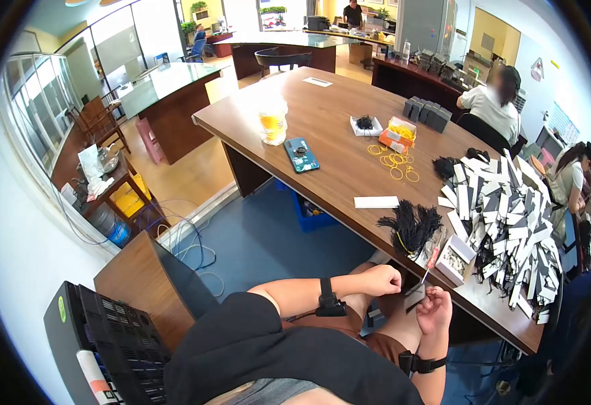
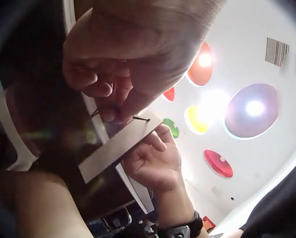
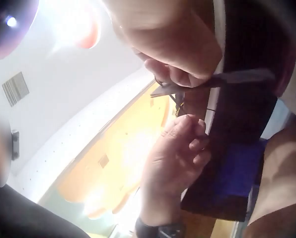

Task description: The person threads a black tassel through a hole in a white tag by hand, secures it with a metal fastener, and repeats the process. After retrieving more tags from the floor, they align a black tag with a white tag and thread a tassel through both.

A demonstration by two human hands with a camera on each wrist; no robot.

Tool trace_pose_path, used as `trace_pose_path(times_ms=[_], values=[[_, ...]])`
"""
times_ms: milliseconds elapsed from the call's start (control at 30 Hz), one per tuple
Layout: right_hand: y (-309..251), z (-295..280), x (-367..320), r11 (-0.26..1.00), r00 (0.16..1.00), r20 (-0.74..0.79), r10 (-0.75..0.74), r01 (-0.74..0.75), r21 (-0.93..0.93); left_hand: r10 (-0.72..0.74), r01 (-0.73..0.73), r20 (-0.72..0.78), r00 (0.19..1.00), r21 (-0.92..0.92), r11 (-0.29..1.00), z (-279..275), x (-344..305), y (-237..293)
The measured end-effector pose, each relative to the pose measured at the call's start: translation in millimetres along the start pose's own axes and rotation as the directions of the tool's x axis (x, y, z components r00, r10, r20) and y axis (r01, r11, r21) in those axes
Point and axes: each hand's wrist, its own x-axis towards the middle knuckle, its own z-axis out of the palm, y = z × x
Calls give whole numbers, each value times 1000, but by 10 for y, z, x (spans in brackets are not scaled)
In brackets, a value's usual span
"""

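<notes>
My right hand (image 1: 434,312) holds a narrow card tag (image 2: 119,145) by one end, over my lap just off the table's edge. The tag looks white in the left wrist view and dark in the right wrist view. Opposite it, my left hand (image 1: 382,280) pinches a thin black cord (image 2: 141,118) between thumb and fingertips. The cord runs to a small hole near the tag's held end. In the right wrist view, strands of cord (image 3: 178,105) span the short gap between the two hands. My left fingers (image 3: 183,124) are curled inward.
A big pile of tags with black cords (image 1: 504,226) covers the table's right end. Nearer lie a bundle of black cords (image 1: 410,226), a red-handled tool (image 1: 433,257) and a white box of small pieces (image 1: 464,251). Yellow rubber bands (image 1: 397,162) and a blue phone-like object (image 1: 302,155) lie beyond.
</notes>
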Motion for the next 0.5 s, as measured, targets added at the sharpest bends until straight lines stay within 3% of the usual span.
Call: trace_pose_path(times_ms=[100,200,300,367,433,500], values=[[-78,-6,-71,983,988,129,90,-108,146,41,-42,23,999,32,999,3,-13,-45],[-63,-91,-52,971,994,43,96,-103,216,1,-3,77,997,21,1000,-50,-35,29],[-40,-155,-46,954,998,2,66,-63,295,58,-68,96,994,100,993,-50,1,-68],[-6,-199,-21,924,996,46,76,-88,372,-15,5,94,995,101,995,-62,-20,19],[17,-239,21,886,969,234,78,-175,429,24,-35,85,996,124,992,-88,-30,69],[37,-219,16,929,983,180,28,-92,358,-21,17,120,993,30,999,-82,4,19]])
